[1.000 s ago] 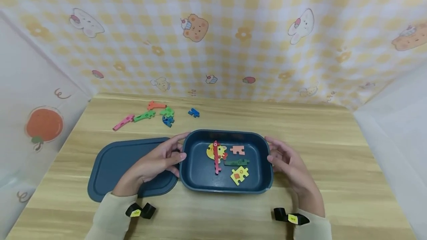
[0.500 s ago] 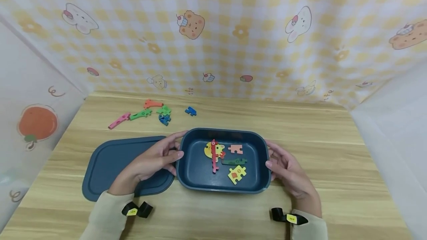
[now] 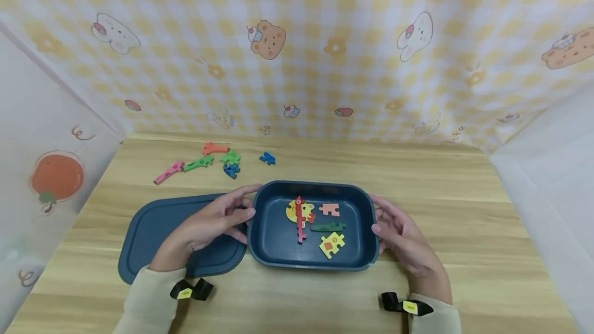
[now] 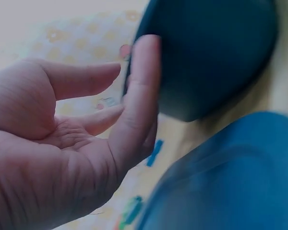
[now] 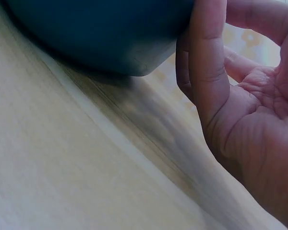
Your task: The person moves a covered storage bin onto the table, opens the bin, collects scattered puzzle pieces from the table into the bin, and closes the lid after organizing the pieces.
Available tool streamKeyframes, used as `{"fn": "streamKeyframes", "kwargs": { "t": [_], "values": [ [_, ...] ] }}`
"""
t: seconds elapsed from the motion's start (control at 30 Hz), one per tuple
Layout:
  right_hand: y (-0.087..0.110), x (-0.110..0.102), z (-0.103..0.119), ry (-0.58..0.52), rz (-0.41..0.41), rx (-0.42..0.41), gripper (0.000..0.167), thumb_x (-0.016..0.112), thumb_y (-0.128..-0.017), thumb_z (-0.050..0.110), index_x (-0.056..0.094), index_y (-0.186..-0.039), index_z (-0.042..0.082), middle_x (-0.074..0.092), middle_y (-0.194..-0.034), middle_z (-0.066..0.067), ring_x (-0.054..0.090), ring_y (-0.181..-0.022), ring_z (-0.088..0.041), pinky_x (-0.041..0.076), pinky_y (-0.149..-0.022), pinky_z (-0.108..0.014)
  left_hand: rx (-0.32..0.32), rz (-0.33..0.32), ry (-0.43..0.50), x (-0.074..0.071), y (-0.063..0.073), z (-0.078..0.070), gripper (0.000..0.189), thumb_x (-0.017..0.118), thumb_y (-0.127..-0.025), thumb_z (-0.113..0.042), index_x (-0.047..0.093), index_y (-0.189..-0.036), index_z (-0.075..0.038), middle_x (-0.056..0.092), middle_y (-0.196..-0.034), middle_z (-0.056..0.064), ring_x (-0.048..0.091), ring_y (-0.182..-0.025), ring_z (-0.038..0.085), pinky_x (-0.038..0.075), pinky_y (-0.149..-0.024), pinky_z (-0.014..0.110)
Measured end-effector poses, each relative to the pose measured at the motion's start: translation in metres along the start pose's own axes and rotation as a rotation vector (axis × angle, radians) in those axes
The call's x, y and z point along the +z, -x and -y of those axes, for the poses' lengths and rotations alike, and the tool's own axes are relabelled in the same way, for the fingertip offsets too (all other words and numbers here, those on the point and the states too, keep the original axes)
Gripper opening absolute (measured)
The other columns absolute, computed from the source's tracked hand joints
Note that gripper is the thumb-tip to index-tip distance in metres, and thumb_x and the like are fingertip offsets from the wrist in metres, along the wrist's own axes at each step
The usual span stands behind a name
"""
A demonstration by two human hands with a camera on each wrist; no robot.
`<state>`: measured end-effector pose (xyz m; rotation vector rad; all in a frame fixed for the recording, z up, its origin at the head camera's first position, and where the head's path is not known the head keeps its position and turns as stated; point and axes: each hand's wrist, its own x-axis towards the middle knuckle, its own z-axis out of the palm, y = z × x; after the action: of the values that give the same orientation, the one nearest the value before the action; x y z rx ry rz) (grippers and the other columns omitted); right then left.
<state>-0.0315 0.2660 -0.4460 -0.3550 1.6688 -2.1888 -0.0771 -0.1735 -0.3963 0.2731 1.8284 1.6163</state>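
Observation:
A dark blue rectangular box sits near the middle of the table in the head view, held at its two short ends. My left hand grips the left end, thumb by the rim and fingers along the outer wall. On the opposite end, my right hand holds the wall in the same way. Inside lie several puzzle pieces: a yellow animal-head piece under a long red piece, a salmon piece, a dark green piece and a yellow piece. The wrist views show the box's outer wall.
A dark blue lid lies flat left of the box, partly under my left forearm. Behind it are loose puzzle pieces: pink, green, orange, light green and blue. Another blue piece lies apart.
The head view shifts slightly. My right thumb has moved a little toward the near side along the rim. Box, lid and pieces keep their places.

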Motion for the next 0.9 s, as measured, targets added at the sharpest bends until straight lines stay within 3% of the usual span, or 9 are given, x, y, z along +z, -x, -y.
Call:
{"fn": "streamKeyframes", "kwargs": {
  "t": [0.13, 0.27, 0.43, 0.6, 0.77, 0.9],
  "values": [
    [0.001, -0.001, -0.001, -0.008, 0.0, 0.007, 0.062, 0.048, -0.105, -0.01, 0.038, -0.163, 0.012, 0.068, -0.117, 0.0, 0.074, -0.085, -0.009, 0.065, -0.064, -0.024, 0.005, -0.027, -0.049, -0.007, 0.001, -0.007, 0.066, 0.053, -0.112, -0.019, 0.021, -0.169, -0.007, 0.05, -0.129, 0.024, 0.063, -0.107, 0.024, 0.068, -0.084, 0.046],
    [0.0, 0.001, 0.001, 0.008, 0.002, -0.005, 0.061, 0.048, -0.106, -0.008, 0.037, -0.163, 0.01, 0.068, -0.117, 0.001, 0.073, -0.085, -0.009, 0.064, -0.064, -0.024, 0.037, -0.109, -0.172, -0.013, -0.005, -0.015, 0.06, 0.051, -0.113, -0.015, 0.026, -0.167, -0.005, 0.053, -0.129, 0.025, 0.064, -0.113, 0.03, 0.067, -0.089, 0.039],
    [0.0, 0.003, 0.002, 0.031, -0.028, -0.007, 0.06, 0.049, -0.106, -0.007, 0.037, -0.163, 0.009, 0.067, -0.116, 0.002, 0.071, -0.082, -0.007, 0.062, -0.061, -0.022, 0.139, -0.223, -0.452, -0.016, -0.023, -0.024, 0.051, 0.052, -0.11, -0.008, 0.041, -0.16, -0.002, 0.06, -0.131, 0.026, 0.064, -0.117, 0.036, 0.062, -0.097, 0.043],
    [-0.002, 0.002, 0.0, 0.052, -0.043, -0.03, 0.059, 0.048, -0.107, -0.006, 0.037, -0.163, 0.007, 0.065, -0.114, 0.0, 0.069, -0.078, -0.006, 0.06, -0.06, -0.02, 0.244, -0.269, -0.753, -0.025, -0.047, -0.036, 0.045, 0.052, -0.111, -0.013, 0.05, -0.155, -0.001, 0.061, -0.14, 0.026, 0.063, -0.124, 0.04, 0.057, -0.1, 0.058],
    [-0.004, 0.002, -0.006, 0.043, -0.062, -0.019, 0.059, 0.05, -0.106, -0.007, 0.038, -0.162, 0.008, 0.065, -0.112, 0.001, 0.069, -0.076, -0.004, 0.06, -0.06, -0.019, 0.274, -0.317, -1.004, -0.035, -0.07, -0.041, 0.044, 0.058, -0.109, -0.016, 0.056, -0.151, -0.003, 0.057, -0.148, 0.022, 0.058, -0.131, 0.041, 0.053, -0.107, 0.06],
    [-0.002, 0.004, -0.007, 0.04, -0.056, -0.015, 0.06, 0.05, -0.106, -0.007, 0.036, -0.163, 0.007, 0.065, -0.115, 0.001, 0.07, -0.076, -0.004, 0.061, -0.06, -0.019, 0.277, -0.336, -1.161, -0.036, -0.088, -0.033, 0.046, 0.063, -0.106, -0.018, 0.058, -0.15, -0.003, 0.058, -0.145, 0.021, 0.057, -0.133, 0.04, 0.052, -0.11, 0.057]
  ]
}}
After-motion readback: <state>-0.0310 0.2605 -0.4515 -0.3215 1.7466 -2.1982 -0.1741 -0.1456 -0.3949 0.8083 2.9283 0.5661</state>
